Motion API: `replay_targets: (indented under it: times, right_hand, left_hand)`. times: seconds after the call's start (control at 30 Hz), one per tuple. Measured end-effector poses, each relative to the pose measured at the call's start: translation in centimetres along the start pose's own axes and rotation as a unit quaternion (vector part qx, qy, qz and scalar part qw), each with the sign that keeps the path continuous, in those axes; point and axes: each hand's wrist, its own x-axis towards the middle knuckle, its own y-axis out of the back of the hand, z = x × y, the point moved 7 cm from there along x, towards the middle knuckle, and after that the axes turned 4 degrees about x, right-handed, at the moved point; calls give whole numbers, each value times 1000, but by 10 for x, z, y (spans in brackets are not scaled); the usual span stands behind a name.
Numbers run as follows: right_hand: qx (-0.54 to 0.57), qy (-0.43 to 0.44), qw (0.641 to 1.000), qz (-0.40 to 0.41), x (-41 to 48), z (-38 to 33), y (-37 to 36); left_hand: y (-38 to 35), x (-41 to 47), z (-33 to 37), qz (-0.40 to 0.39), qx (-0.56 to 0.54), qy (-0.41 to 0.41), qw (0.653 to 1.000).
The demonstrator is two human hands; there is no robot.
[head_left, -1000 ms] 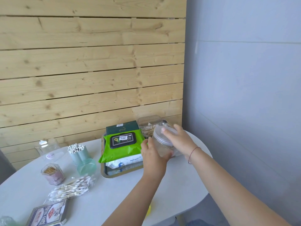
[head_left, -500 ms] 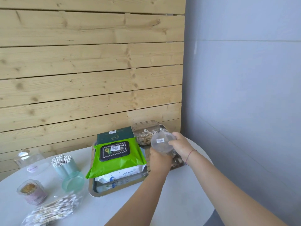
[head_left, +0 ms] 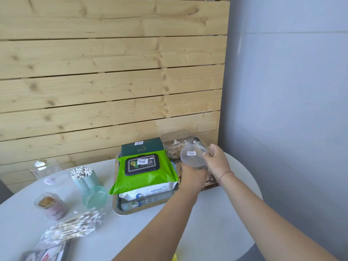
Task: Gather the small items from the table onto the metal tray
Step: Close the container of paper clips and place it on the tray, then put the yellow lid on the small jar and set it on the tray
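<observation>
- Head view: left hand [head_left: 192, 178] and right hand [head_left: 216, 162] each close their grip round a clear lidded jar [head_left: 193, 157] at the metal tray's [head_left: 131, 211] right end.
- Behind it, a clear box [head_left: 177, 146] on the tray holds cotton swabs.
- A teal cup [head_left: 88, 180] of swabs stands on the worktop [head_left: 216, 223].

A white table [head_left: 216, 223] with a rounded edge filled the lower part of the frame. A metal tray [head_left: 124, 211] sat on it at centre. Left of the tray stood a teal holder of cotton swabs [head_left: 84, 178], with a teal lid [head_left: 95, 198] just beside it. Farther left were a clear plastic box [head_left: 47, 170] and a small toothpick jar [head_left: 49, 205]. A bag of cotton swabs [head_left: 75, 225] lay at lower left, near a card box [head_left: 43, 255] cut off by the bottom edge.
</observation>
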Motion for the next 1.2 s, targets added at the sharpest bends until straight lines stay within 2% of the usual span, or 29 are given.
replay_targets:
  times: [0.07, 0.17, 0.23, 0.27, 0.33, 0.37, 0.43, 0.5, 0.63, 0.8, 0.97, 1.2]
  right_hand:
    - [-23, 30, 998, 41, -21, -13, 7]
    - [-51, 157, 982, 95, -73, -43, 13]
    - [-62, 237, 967, 72, -110, -55, 5]
    - [-68, 255, 964, 27, -127, -57, -4]
    - [-83, 233, 960, -133, -154, -52, -30]
    - [-112, 204, 945, -231, -169, -46, -46]
    - [-237, 167, 882, -373, -197, -27, -71]
    - [-336, 162, 825, -424, -215, -11, -85]
    - [-397, 183, 792, -425, -227, -1, -98]
    - [-413, 192, 794, -403, -230, 2, -98]
    - [-405, 202, 807, -380, -227, 1, -99]
    - [-328, 209, 864, -320, -229, -30, -125]
  left_hand:
    - [11, -19, 2, -2, -17, -27, 999]
    - [32, -48, -3, -46, -18, -92, 995]
    - [59, -64, -11, -38, -7, -128, 991]
    - [75, -70, -16, -25, -3, -143, 989]
    - [101, -78, -31, -4, 10, -145, 989]
    - [114, -81, -40, 7, 17, -133, 991]
    - [137, -90, -60, 24, 37, -107, 993]
    - [152, -102, -77, 31, 55, -87, 994]
    - [166, -117, -100, 34, 72, -65, 995]
    - [176, -132, -115, 42, 72, -56, 995]
    - [202, -141, -126, 89, 61, -47, 993]
    - [236, -152, -131, 145, 40, -53, 987]
